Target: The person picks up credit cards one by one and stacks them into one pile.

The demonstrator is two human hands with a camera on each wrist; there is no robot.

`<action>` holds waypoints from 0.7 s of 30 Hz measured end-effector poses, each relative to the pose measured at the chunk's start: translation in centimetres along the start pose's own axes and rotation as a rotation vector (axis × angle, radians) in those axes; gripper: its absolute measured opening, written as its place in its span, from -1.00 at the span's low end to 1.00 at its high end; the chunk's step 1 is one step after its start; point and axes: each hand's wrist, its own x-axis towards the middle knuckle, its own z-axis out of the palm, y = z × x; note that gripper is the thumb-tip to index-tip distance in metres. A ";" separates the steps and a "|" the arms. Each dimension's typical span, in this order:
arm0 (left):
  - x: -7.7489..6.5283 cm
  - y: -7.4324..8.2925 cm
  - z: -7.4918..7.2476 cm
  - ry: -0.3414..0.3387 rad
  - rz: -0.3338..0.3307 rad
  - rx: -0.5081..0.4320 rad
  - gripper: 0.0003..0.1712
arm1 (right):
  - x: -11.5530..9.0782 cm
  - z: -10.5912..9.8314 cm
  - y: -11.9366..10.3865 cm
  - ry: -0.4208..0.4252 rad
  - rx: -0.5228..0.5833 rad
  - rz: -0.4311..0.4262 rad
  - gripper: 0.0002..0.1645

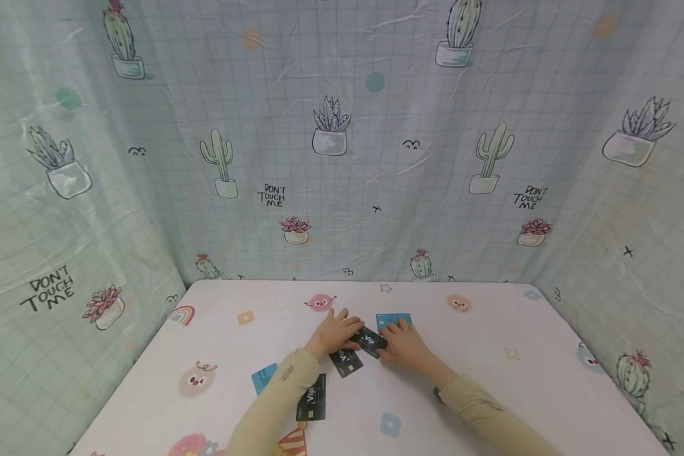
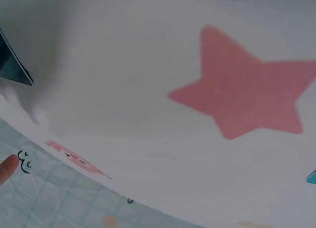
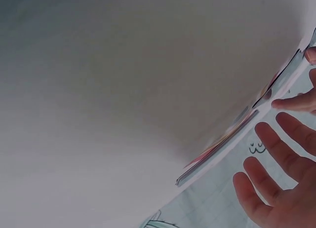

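Observation:
Between the two hands a black "Vip" card [image 1: 370, 340] lies at a slant, low over the table. My left hand [image 1: 335, 332] pinches its left end, fingers above and thumb below. My right hand [image 1: 406, 345] is at the card's right end, thumb side toward it, with its fingers over a blue card [image 1: 392, 316]. In the right wrist view the right hand's fingers [image 3: 269, 178] are spread and lightly bent, beside a thin stack of cards [image 3: 217, 149] seen edge-on. Below the left hand is another black card [image 1: 346, 363], partly covered.
By the left sleeve lie a blue card [image 1: 263, 377] and a black "Vip" card [image 1: 312, 399], both partly covered by the arm. The white printed table [image 1: 467, 380] ends at a hanging cloth with cactus drawings [image 1: 376, 190] at the back and sides.

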 end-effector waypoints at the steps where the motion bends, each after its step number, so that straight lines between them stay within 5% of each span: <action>1: 0.0 0.1 0.0 -0.006 0.001 0.007 -0.29 | 0.0 0.1 -0.1 -0.002 -0.012 -0.002 -0.52; 21: 0.1 0.7 0.2 -0.018 0.020 0.041 -0.33 | 0.6 0.9 -0.8 -0.084 -0.090 -0.008 -0.31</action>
